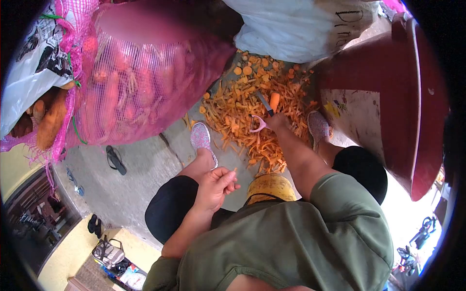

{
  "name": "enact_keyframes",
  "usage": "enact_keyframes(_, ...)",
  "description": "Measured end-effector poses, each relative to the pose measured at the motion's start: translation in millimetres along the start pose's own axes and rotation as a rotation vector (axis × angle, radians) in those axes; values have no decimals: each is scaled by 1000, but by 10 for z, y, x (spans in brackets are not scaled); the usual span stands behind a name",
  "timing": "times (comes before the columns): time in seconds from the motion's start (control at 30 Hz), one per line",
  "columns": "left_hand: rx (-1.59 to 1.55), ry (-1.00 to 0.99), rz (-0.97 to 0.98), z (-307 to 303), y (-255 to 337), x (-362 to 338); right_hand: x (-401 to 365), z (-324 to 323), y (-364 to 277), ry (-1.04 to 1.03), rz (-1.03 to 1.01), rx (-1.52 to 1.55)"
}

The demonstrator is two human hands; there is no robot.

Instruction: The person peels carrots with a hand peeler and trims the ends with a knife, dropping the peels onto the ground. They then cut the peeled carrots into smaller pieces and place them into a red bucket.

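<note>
My right hand point(277, 121) reaches down over a pile of orange carrot peelings point(238, 114) on the floor. It is closed around a knife point(264, 103), whose blade points away from me. A pink peeler point(258, 124) sticks out on the left side of the same hand; how it is held is hidden. Just beyond the fingers is a peeled carrot piece point(274, 102). Above my left knee, my left hand point(218, 185) is curled with thumb against fingers. A tiny orange bit shows at its fingertips, too small to name.
A large pink mesh sack point(145, 92) of carrots stands at the left. White sacks point(291, 29) are at the back, and a big dark red tub point(359, 72) leans at the right. Below me is a yellow container point(271, 186). A flip-flop point(115, 160) lies on the concrete.
</note>
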State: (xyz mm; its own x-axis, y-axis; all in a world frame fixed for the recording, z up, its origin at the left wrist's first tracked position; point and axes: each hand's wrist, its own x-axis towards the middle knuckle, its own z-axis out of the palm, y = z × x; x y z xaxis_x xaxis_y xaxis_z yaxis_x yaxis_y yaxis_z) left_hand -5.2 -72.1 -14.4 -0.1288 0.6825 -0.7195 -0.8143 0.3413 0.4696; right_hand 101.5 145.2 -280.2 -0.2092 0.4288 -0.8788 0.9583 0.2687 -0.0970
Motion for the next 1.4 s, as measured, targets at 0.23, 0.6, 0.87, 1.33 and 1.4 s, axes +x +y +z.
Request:
enact_keyframes(0.23, 96, 139, -7, 210, 44, 51, -231, -308, 182, -307, -130, 824)
enact_keyframes(0.6, 320, 166, 420, 290, 71, 105, -2192, -1357, 32, -784, -460, 513)
enact_keyframes(0.87, 600, -373, 85, 540, 207, -245, -3145, -1513, 232, -583, -544, 743)
enact_keyframes(1.33, -136, -277, -46, 703, -113, -47, -3162, -1394, -70, 735, -838, 32)
enact_keyframes(1.4, -191, -319, 14, 690, -152, 36, -3215, -1337, -114, 712, -915, 24)
